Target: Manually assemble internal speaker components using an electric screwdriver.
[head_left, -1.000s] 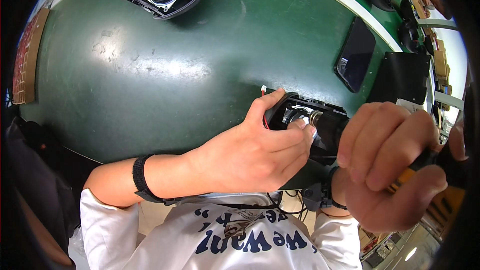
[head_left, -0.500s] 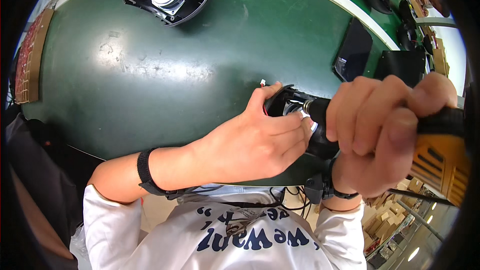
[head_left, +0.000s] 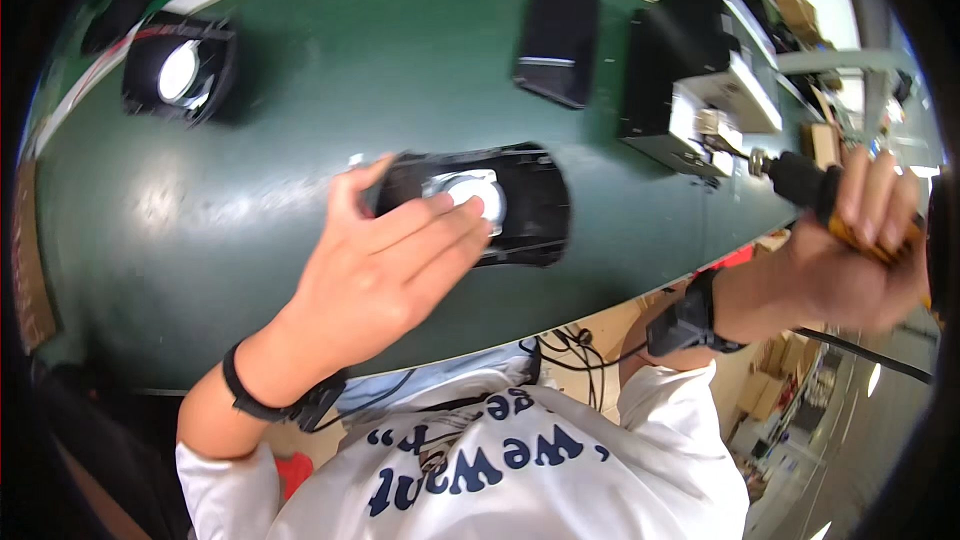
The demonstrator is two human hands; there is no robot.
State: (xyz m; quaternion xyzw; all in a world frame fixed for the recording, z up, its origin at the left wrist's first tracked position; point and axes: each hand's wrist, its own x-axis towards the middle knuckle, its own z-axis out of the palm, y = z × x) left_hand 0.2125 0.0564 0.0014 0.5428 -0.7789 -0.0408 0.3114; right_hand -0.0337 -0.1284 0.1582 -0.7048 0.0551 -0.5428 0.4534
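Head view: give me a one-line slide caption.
Left hand steadies a black speaker housing on the green table while the right hand holds an electric screwdriver aside.

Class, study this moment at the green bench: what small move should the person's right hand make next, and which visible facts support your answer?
Probably bring the electric screwdriver back over the black speaker housing. The right hand holds the tool raised off to the side, clear of the work, while the left hand presses on the housing, fingers resting on its silver centre, steadying it on the green table.
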